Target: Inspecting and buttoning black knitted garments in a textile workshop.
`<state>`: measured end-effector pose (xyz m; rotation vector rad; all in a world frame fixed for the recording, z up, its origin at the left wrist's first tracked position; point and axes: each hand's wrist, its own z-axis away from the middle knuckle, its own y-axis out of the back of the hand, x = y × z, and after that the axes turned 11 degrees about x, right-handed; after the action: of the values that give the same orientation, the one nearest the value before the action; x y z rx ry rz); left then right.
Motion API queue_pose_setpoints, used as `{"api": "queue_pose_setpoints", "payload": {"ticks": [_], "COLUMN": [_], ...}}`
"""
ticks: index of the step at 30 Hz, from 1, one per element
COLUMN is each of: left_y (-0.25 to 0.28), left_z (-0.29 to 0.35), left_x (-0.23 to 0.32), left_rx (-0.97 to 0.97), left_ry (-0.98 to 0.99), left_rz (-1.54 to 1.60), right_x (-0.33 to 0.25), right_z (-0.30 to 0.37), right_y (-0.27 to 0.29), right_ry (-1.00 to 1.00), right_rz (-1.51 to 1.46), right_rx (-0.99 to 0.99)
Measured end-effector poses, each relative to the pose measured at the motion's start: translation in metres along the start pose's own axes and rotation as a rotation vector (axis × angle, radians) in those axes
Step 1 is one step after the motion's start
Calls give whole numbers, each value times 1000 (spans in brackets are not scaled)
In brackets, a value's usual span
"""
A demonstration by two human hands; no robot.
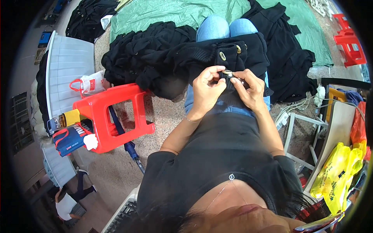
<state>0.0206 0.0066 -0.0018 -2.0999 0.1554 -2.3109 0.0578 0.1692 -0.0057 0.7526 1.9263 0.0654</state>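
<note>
Across my lap lies a black knit garment (248, 50) with ribbed parts and several gold-rimmed buttons. My left hand (209, 87) is closed, thumb and fingertips pinching the garment's edge beside a shiny button (228, 72). On the other side of that button my right hand (249, 88) is closed too, its thumb and forefinger on the same fold of cloth. Something small and dark shows by the right fingers; I cannot make out whether it is a tool or cloth. Two more buttons, one of them a pale oval button (222, 56), sit farther up the garment.
A heap of black garments (143, 58) lies to the left, more black cloth (287, 58) to the right, over a green sheet (171, 13). A red stool (97, 105) with bags and a bottle stands left. At right are a small table (338, 128) and a yellow bag (334, 174).
</note>
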Motion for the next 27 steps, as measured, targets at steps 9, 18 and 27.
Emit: {"api": "queue_pose_setpoints", "payload": {"ticks": [9,18,27], "left_y": [1,1,1], "left_z": [1,3,4], "left_x": [-1,1,-1], "left_rx": [3,-4,0], "left_ry": [-12,-18,-6], "left_rz": [-3,-18,-5], "right_x": [-2,0,-3], "right_z": [-1,6,5], "right_y": [-1,-6,-8], "right_ry": [62,-94,-12], "right_rz": [34,-110,2], "right_rx": [17,11,55]}}
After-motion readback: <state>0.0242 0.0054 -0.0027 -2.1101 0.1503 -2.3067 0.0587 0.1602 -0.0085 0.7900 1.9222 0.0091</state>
